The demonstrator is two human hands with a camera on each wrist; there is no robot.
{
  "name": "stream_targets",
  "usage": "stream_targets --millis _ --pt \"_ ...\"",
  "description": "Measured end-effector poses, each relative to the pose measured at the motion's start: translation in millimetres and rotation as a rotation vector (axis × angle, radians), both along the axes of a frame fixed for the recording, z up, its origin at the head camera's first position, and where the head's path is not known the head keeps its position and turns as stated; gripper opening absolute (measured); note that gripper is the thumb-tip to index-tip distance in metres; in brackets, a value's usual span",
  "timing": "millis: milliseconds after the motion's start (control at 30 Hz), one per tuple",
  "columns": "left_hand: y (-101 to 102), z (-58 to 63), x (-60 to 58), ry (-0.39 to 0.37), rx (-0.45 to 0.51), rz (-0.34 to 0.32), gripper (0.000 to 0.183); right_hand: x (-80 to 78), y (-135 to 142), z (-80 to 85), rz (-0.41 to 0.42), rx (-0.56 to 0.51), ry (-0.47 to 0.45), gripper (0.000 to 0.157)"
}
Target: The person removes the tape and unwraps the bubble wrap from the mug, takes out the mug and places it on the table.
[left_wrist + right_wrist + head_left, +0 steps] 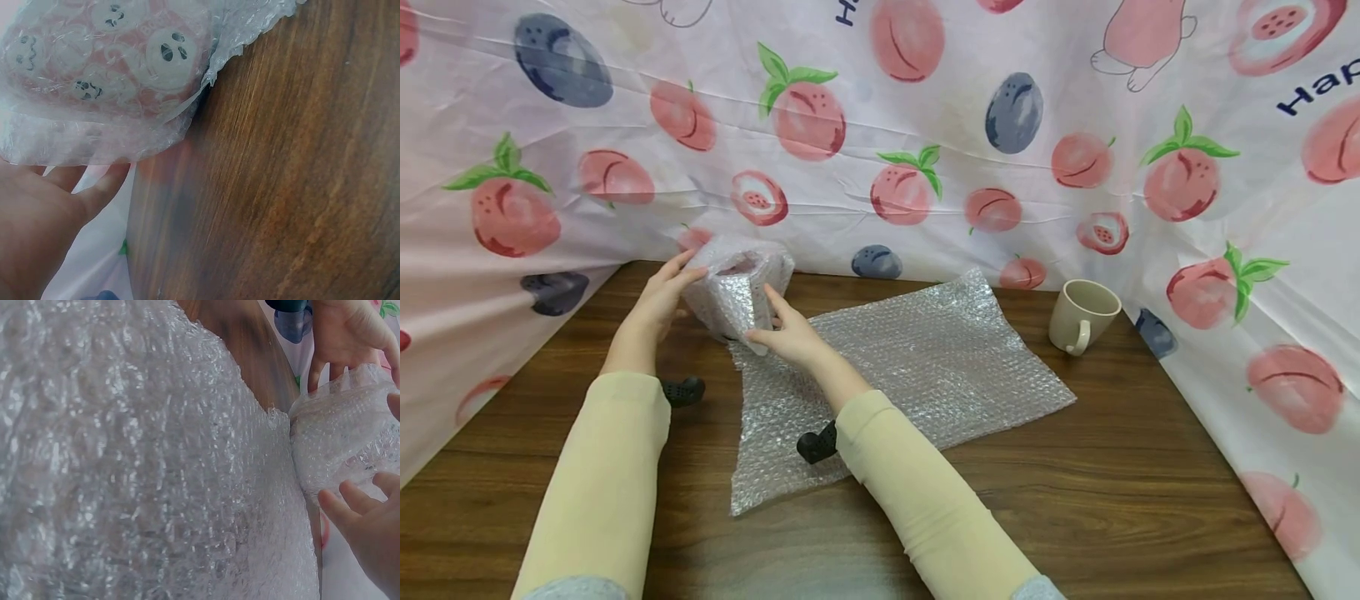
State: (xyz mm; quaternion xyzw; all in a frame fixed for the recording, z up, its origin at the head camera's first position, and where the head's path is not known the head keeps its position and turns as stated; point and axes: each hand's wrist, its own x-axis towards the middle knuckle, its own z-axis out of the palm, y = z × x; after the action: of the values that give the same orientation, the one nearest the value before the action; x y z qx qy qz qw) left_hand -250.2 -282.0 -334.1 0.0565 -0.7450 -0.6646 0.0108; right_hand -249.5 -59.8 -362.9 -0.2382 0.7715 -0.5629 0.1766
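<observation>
I see the bubble-wrapped bundle (732,298) at 11 o'clock, between both hands: left hand (657,304) at its 9, right hand (792,333) at its 4, fingers spread wide against it.

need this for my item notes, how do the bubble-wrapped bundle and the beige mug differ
The bundle is covered in bubble wrap, while the mug is bare. The bundle shows pale printed faces through its wrap; the mug looks plain beige. The left hand and right hand touch the bundle; neither touches the mug. Both are toward the table's far side.
</observation>
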Motion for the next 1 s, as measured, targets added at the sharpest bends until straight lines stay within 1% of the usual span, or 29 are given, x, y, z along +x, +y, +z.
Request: stream_targets --millis 133,367,533,733,900,1000 --pt "-1.2 -2.5 -3.3 0.008 0.01 0.007 0.073 -2.0 -0.8 1.4 0.014 0.026 -0.004 0.086" --pt "-8.7 -15.1 -11.1 0.028 -0.012 0.027 0.072 -4.5 -2.6 4.4 0.043 0.057 0.01 0.084" --pt "-9.4 -17.4 -9.3 0.039 -0.041 0.046 0.072 -3.7 -2.9 6.6 0.054 0.058 -0.014 0.082" --pt "-8.3 -18.5 -6.2 0.053 -0.065 0.062 0.071 -3.8 -2.3 5.1 0.067 0.053 -0.041 0.081" --pt "-6.5 -17.7 -5.7 0.06 -0.054 0.073 0.07 -2.8 -2.9 5.6 0.063 0.044 -0.048 0.081" --pt "-5.2 -16.9 -5.3 0.061 -0.029 0.08 0.07 -2.5 -3.5 5.4 0.057 0.039 -0.052 0.08"
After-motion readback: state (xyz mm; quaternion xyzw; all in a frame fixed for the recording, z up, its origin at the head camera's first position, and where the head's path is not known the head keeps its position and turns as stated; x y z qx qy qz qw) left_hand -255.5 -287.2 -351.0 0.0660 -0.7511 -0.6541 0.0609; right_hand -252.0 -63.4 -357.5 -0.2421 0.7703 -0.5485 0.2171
